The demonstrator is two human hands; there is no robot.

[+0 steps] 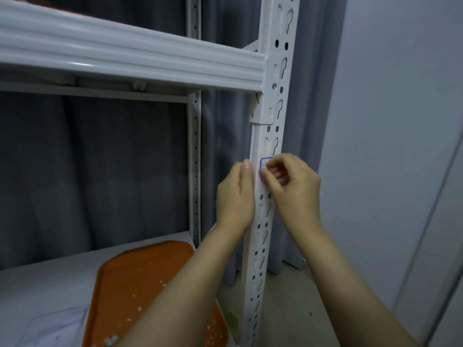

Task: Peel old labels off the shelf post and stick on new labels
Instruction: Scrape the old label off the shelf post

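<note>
**R hand [293,189] picking at the label [265,162], L hand [235,196] braced at the post**

R hand is up at mid-post, fingers curled in tight, thumb & fingertips pinching at the label. That's a small white sticker w/ a blue border, stuck on the front face of the shelf post [263,234], a little below where the beam joins. The hand covers the sticker's lower right part, so only the top left corner & blue edge show. Print is too small to read. Can't tell if any edge has come away from the metal

L hand sits just across on the post's left side, back of hand to camera. Its thumb is straight up along the post edge, level w/ the label. Its other fingers go out of sight behind the post, so can't tell if they wrap it or lie flat. The two hands are nearly touching, w/ the post between them. Both forearms are bare & come up from the btm of frame

Post is white metal, upright, w/ rows of round holes & keyhole slots. White shelf beam [125,58] hooks into it above the hands & runs off left. Second white post [195,156] stands at the rear, w/ a grey curtain [100,171] behind the rack

Down low, left of the post, an orange tray [140,276] sits on the lower shelf [50,279] w/ white scraps [139,308] scattered over it. L forearm crosses over the tray's right part. Pale wall [388,121] is to the right, greyish floor [295,309] at the post's foot
</note>
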